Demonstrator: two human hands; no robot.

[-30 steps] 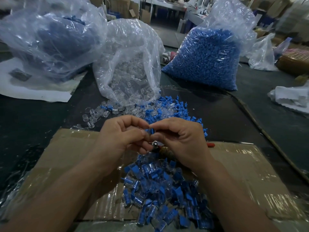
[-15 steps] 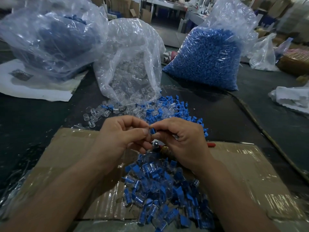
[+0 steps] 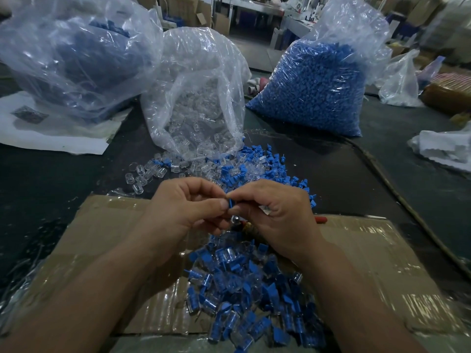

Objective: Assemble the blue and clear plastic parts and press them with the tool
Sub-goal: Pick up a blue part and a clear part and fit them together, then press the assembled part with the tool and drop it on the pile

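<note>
Blue part [image 3: 230, 203], upright, pinched by left hand [image 3: 186, 210], right hand [image 3: 277, 212]

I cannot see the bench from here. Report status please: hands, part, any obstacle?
Left hand and right hand both pinch blue part. Tool under right hand, tip showing. Pile below, not in the way.

The dark desk [image 3: 51, 179] carries a flattened brown cardboard sheet under clear film [image 3: 356, 250], beneath the left hand [image 3: 186, 210] and right hand [image 3: 277, 215]. Just beyond the hands lie scattered small clear plastic caps [image 3: 140, 171] and blue plastic pieces [image 3: 275, 164]. Farther beyond stands a clear bag of clear caps [image 3: 198, 98]. Right of it is a clear bag of blue pieces [image 3: 318, 90]. To the left, a cloudy bag of blue parts [image 3: 71, 59] rests on a white paper sheet [image 3: 51, 138].
</note>
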